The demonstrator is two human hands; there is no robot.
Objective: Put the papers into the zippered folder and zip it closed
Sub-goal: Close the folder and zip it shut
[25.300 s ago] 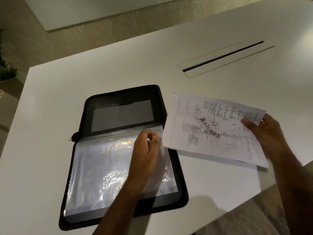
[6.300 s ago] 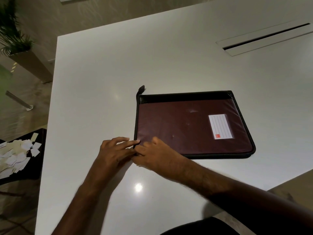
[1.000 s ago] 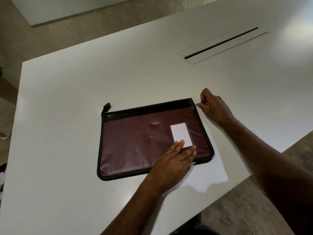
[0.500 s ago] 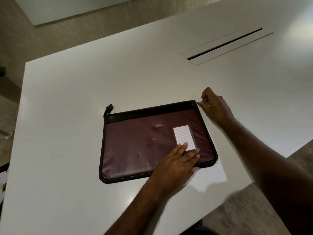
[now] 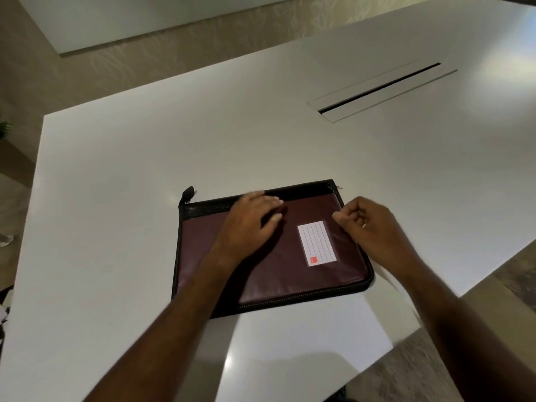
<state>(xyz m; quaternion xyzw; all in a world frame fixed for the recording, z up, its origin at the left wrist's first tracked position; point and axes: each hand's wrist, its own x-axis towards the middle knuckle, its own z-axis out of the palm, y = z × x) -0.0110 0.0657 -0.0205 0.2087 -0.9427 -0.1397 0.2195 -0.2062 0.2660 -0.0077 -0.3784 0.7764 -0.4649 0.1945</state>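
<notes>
The maroon zippered folder (image 5: 293, 274) with black trim lies flat and closed on the white table (image 5: 145, 175). A white lined label (image 5: 316, 242) sits on its cover. The small metal zipper pull (image 5: 338, 187) lies at the far right corner, free of both hands. My left hand (image 5: 249, 224) rests palm down on the folder's upper middle, fingers spread. My right hand (image 5: 368, 224) hovers over the folder's right edge with its fingers loosely curled and nothing in them. No papers are visible.
A long cable slot (image 5: 380, 89) is set into the table at the far right. The table's near edge runs diagonally at the lower right, with patterned floor (image 5: 493, 300) beyond. A black strap tab (image 5: 188, 193) sticks out at the folder's far left corner.
My right hand has let go of the zipper pull at the far right corner and drawn back toward me. My left hand has slid from the near right of the cover to its upper middle.
</notes>
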